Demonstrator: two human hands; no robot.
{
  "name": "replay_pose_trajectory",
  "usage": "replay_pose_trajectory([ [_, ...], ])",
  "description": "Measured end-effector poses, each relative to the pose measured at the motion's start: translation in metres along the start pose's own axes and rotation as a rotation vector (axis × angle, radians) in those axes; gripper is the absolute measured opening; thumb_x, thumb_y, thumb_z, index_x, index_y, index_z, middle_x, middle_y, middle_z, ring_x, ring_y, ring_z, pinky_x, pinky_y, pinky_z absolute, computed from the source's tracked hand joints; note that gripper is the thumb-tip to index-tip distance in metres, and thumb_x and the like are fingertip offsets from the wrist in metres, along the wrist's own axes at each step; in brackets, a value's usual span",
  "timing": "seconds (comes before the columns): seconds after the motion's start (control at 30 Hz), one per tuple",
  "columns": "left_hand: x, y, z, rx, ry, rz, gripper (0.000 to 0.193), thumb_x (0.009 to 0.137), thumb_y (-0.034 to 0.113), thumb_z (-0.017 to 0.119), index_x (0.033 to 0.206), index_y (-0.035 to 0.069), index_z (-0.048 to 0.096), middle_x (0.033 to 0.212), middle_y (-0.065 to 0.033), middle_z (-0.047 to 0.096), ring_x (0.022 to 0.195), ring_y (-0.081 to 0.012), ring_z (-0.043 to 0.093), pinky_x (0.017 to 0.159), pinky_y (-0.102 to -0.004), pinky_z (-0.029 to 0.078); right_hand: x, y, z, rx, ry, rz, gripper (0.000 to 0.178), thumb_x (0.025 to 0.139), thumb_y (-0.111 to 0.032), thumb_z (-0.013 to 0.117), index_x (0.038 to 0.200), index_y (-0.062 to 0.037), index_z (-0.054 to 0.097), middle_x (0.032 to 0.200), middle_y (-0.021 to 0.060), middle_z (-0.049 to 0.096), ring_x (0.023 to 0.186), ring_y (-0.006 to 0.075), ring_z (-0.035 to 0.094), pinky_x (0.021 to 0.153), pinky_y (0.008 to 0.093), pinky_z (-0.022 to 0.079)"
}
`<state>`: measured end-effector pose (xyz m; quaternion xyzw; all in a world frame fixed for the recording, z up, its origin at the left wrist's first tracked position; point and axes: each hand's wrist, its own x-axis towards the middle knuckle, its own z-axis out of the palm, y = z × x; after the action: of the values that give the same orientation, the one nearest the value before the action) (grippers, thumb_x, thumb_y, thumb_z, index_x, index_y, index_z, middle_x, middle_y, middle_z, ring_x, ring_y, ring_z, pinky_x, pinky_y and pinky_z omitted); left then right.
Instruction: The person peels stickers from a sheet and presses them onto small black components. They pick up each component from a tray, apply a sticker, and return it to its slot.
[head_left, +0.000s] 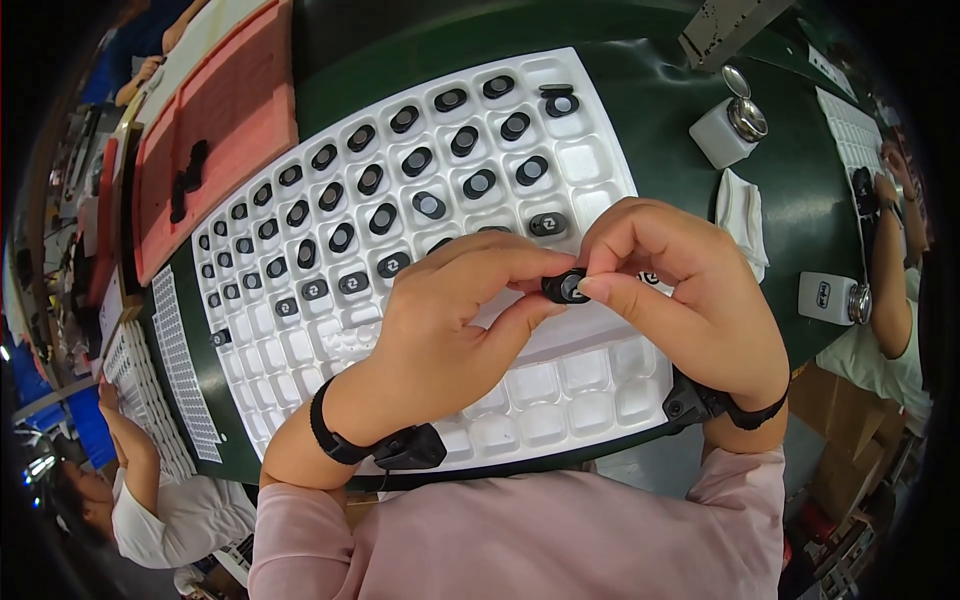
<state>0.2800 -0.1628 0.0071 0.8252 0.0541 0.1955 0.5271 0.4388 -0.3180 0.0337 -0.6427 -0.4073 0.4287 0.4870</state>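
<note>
Above the near right part of a white moulded tray (545, 345), both my hands meet at one small black oval part (553, 288) with a round grey disc on it. My left hand (430, 310) pinches its left end between thumb and forefinger. From the other side my right hand (695, 300) grips it, with the thumb tip against the disc. Fingers cover much of the part. Rows of similar parts (382, 218) sit in the tray pockets; most show a grey round face, while some, like one black part (548, 224), show a white mark. Wrist straps circle both wrists.
On the dark green table (380, 40) lies a pink foam-like pad (230, 130) at left. A metal-topped bottle (725, 130), a folded white cloth (740, 215) and a second bottle (828, 298) stand at right. People work at far left and right.
</note>
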Motion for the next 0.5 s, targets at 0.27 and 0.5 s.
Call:
replay_pose_trajectory([
  [0.27, -0.0011, 0.0040, -0.0021, 0.028, -0.056, -0.045, 0.034, 0.077, -0.011, 0.075, 0.109, -0.001, 0.072, 0.103, -0.0137, 0.072, 0.094, -0.0226, 0.069, 0.085, -0.0311, 0.054, 0.0016, 0.0032, 0.0008, -0.014, -0.007, -0.005, 0.006, 0.091, 0.002, 0.064, 0.094, 0.0030, 0.059, 0.097, 0.0063, 0.061, 0.086, 0.0106, 0.057, 0.079, 0.0261, 0.048],
  [0.5, -0.0026, 0.0025, -0.0004, 0.075, -0.040, -0.034, 0.034, 0.076, -0.011, 0.074, 0.108, 0.000, 0.072, 0.102, -0.0128, 0.073, 0.093, -0.0223, 0.070, 0.084, -0.0311, 0.055, 0.0026, 0.0043, 0.0026, -0.040, -0.011, -0.008, 0.005, 0.091, 0.002, 0.064, 0.093, 0.0031, 0.059, 0.096, 0.0061, 0.061, 0.086, 0.0103, 0.057, 0.078, 0.0260, 0.048],
])
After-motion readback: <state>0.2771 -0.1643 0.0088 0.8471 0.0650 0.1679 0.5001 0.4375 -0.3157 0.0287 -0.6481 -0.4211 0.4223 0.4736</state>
